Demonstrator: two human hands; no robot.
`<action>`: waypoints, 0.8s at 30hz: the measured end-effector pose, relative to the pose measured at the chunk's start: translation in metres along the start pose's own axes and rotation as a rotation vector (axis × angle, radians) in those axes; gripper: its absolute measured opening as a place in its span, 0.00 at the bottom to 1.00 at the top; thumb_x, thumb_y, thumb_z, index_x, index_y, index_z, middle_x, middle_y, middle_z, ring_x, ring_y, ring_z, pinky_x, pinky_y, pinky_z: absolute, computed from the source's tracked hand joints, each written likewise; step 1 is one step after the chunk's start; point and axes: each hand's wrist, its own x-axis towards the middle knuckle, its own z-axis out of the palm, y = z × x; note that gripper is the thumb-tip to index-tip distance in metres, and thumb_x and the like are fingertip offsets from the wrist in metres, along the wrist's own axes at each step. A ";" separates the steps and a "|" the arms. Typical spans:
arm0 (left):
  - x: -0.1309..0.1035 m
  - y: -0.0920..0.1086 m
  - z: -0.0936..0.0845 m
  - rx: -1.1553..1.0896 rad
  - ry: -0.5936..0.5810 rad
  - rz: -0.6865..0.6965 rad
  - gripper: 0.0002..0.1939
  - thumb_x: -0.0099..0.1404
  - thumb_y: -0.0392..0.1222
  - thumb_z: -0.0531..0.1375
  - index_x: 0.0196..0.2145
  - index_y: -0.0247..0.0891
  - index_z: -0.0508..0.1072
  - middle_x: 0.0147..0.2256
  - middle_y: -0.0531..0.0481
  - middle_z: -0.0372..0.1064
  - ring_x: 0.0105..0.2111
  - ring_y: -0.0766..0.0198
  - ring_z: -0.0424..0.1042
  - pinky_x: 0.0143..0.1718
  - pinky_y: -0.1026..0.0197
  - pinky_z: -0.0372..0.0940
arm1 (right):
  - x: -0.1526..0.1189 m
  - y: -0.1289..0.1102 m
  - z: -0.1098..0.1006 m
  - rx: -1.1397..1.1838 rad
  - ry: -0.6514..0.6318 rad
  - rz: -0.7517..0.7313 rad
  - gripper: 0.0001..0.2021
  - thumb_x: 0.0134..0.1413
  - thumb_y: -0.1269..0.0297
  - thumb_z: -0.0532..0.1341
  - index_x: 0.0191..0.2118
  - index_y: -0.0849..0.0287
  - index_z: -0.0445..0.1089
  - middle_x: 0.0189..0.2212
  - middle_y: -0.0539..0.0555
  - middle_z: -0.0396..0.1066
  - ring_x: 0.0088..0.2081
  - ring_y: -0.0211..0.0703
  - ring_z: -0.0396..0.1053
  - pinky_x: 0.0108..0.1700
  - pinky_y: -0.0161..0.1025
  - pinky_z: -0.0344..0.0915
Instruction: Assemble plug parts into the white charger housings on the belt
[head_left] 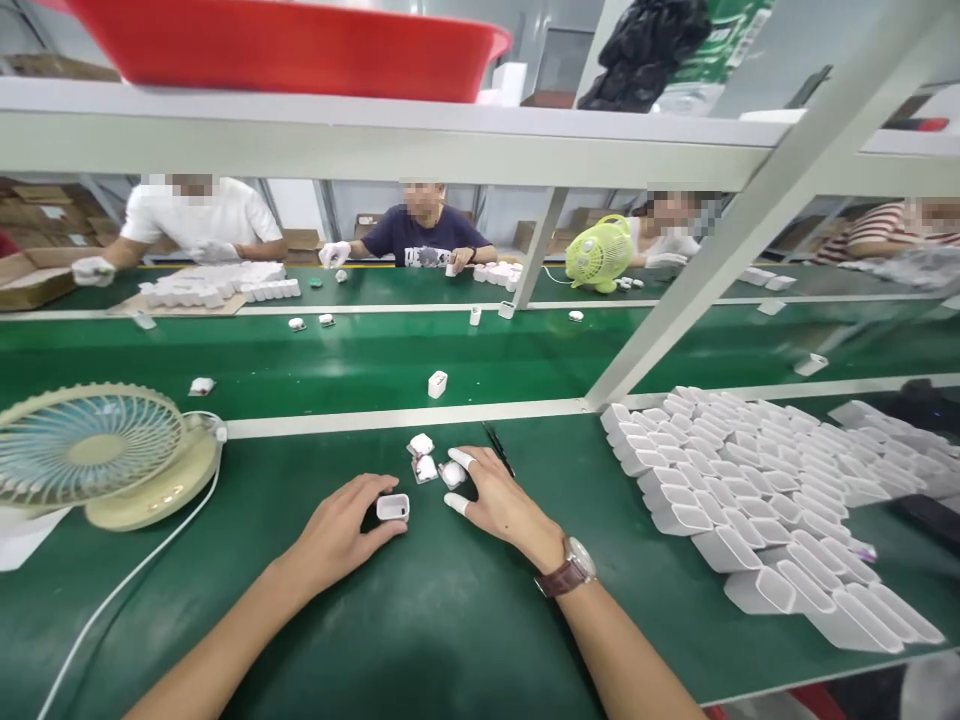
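Observation:
My left hand (341, 530) has its thumb and fingers closed round a small white plastic case (393, 508), whose open end faces up. My right hand (499, 495) wears white finger cots on thumb and index finger. Those two fingers are spread on either side of a small white part (452, 474) lying on the green table (420, 640); firm contact is not visible. Just left of it lie two similar white parts, one behind (421, 444) and one in front (425, 468). A thin black tool (499, 450) lies beyond my right hand.
Many white cases (750, 490) stand packed at right. A fan (97, 450) with a white cable is at left. Beyond a white rail (390, 420), a green belt (360, 370) carries scattered pieces. A slanted post (697, 240) and shelf (375, 140) stand before several co-workers.

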 end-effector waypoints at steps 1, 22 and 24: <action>-0.001 0.000 0.001 -0.028 -0.014 -0.018 0.21 0.70 0.51 0.61 0.58 0.46 0.67 0.49 0.48 0.76 0.45 0.54 0.78 0.48 0.53 0.74 | -0.001 0.000 -0.001 0.013 -0.009 -0.018 0.30 0.60 0.67 0.67 0.66 0.54 0.62 0.57 0.61 0.70 0.60 0.56 0.67 0.60 0.56 0.68; -0.010 -0.009 0.013 -0.234 -0.005 -0.028 0.24 0.69 0.40 0.63 0.60 0.47 0.67 0.51 0.45 0.74 0.53 0.51 0.73 0.53 0.49 0.72 | 0.006 0.001 0.000 0.009 0.194 0.012 0.21 0.66 0.70 0.55 0.64 0.57 0.63 0.50 0.63 0.71 0.49 0.57 0.73 0.52 0.56 0.74; -0.010 -0.009 0.014 -0.233 0.049 0.024 0.23 0.70 0.38 0.61 0.61 0.47 0.66 0.55 0.44 0.73 0.58 0.50 0.70 0.58 0.47 0.70 | 0.007 -0.008 -0.005 0.118 0.235 -0.002 0.23 0.66 0.71 0.56 0.64 0.54 0.62 0.52 0.62 0.68 0.50 0.54 0.73 0.53 0.52 0.75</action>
